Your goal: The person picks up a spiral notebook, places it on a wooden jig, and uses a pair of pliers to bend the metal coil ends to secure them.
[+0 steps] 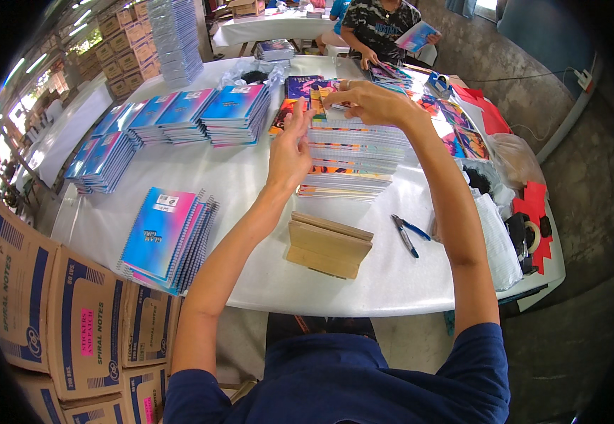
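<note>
A tall stack of white-paged notebooks or sheet bundles (356,159) with orange and purple layers stands in the middle of the table. Upright along its left edge, my left hand (291,155) has its fingers stretched out. Over the far top end of the stack, my right hand (374,102) reaches left with bent, parted fingers, a ring on one of them. Whether its fingertips touch the top sheet is hard to see. Nearer to me are a folded piece of brown cardboard (328,246) and blue-handled pliers (409,235).
Spiral notebooks (158,233) in blue and pink lie at the left front, with several more piles (235,113) behind. Colourful covers (455,124) spread at the right, near tape (531,237) and red scraps (531,212). Cartons (84,325) stand at the lower left. Across the table, another person (384,32) handles notebooks.
</note>
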The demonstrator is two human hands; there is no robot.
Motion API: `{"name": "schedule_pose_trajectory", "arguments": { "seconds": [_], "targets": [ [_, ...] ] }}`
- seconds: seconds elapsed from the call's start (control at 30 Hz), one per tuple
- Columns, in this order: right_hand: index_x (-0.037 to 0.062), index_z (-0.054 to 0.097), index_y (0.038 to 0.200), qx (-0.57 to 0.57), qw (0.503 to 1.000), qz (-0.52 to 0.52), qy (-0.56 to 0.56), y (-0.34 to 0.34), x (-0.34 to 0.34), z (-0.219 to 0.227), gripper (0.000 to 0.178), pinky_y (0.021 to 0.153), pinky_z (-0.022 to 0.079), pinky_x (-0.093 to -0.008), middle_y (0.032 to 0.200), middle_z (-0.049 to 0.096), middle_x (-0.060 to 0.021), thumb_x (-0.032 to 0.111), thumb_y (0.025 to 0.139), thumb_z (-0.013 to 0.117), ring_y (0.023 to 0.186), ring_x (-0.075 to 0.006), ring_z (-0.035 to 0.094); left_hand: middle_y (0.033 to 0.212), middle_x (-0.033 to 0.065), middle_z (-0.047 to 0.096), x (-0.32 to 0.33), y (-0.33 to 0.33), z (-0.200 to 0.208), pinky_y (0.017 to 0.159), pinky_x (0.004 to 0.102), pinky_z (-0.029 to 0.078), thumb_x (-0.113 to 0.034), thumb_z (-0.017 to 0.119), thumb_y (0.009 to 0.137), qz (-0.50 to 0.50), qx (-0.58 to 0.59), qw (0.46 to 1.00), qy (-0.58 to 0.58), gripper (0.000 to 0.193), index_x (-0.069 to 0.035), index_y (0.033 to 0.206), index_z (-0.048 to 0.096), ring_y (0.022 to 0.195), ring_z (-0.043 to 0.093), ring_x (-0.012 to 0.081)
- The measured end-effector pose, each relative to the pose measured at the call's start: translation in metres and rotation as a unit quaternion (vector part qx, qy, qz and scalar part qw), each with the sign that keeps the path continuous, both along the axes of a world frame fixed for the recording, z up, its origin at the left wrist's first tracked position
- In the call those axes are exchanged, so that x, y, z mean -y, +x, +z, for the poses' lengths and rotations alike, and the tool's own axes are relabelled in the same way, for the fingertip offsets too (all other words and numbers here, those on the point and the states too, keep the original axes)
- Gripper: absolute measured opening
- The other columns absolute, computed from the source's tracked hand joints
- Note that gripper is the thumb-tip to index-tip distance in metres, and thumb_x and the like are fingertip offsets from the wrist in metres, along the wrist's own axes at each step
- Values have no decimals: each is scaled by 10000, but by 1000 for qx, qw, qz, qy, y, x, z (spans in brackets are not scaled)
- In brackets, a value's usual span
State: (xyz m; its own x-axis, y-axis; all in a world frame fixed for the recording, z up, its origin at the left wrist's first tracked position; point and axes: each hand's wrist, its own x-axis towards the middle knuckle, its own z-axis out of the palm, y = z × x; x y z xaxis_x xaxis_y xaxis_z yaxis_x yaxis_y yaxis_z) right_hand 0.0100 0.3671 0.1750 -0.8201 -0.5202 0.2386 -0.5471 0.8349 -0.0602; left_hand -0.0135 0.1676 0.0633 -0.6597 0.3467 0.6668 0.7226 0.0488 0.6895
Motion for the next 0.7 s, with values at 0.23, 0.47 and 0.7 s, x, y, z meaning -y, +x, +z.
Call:
{"name": "schedule_pose_trajectory", "arguments": {
  "seconds": [0.23, 0.47, 0.7],
  "targets": [
    [146, 613, 1194, 5, 998, -15, 59, -3, 5, -4, 416, 828, 448, -427, 954, 574, -158, -35, 820, 598, 936, -343, 572, 1409, 109, 515, -2, -1, -4, 1005, 283, 392, 189, 431, 807, 32, -9, 999, -8, 802, -137, 1515, 243, 1280, 516, 247],
    [135, 639, 1164, 12, 1000, -14, -13, 0, -1, -1, 355, 806, 476, -409, 1002, 610, -157, 52, 819, 643, 937, -338, 599, 1409, 110, 513, 0, -1, -2, 1012, 278, 387, 175, 453, 812, 33, -25, 999, -4, 792, -136, 1513, 253, 1273, 524, 251],
    [104, 619, 1150, -71, 989, -13, -129, 8, -13, 2, 270, 765, 494, -430, 935, 670, -199, 138, 882, 621, 847, -351, 653, 1318, 155, 568, -11, 7, 36, 1010, 326, 420, -89, 518, 946, -42, 127, 990, 53, 549, -23, 1454, 323, 1185, 562, 273]
  ]
}}
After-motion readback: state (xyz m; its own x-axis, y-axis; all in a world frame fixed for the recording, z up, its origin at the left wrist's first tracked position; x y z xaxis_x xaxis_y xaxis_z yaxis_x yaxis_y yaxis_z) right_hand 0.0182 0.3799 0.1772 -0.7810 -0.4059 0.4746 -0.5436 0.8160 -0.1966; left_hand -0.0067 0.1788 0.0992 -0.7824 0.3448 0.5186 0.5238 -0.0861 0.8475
